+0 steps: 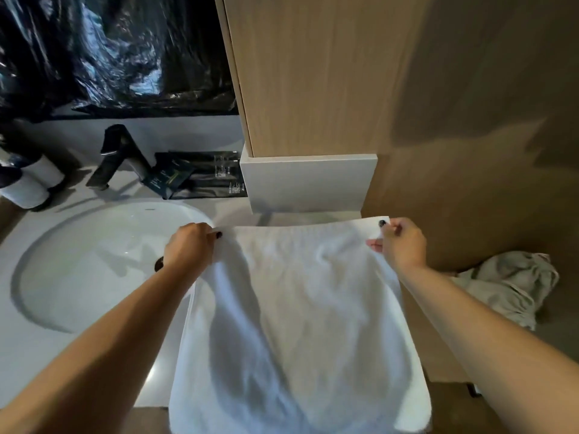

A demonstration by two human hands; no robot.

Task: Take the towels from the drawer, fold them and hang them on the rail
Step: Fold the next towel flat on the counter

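Note:
A white towel point(300, 308) is stretched out flat in front of me, over the right part of the white counter point(47, 355) and past its front edge. My left hand point(188, 249) pinches the towel's far left corner next to the basin. My right hand point(402, 242) pinches the far right corner. Another towel point(510, 283), greyish and crumpled, lies in a heap low at the right. No drawer and no rail is in view.
A round white basin point(94, 264) with a black tap point(119, 155) fills the left. Dark packets point(200, 177) lie behind it, two white rolls point(34, 180) at far left. A wooden cabinet point(313, 73) on a white block point(307, 183) stands just beyond the towel. Black plastic sheeting point(109, 51) covers the wall.

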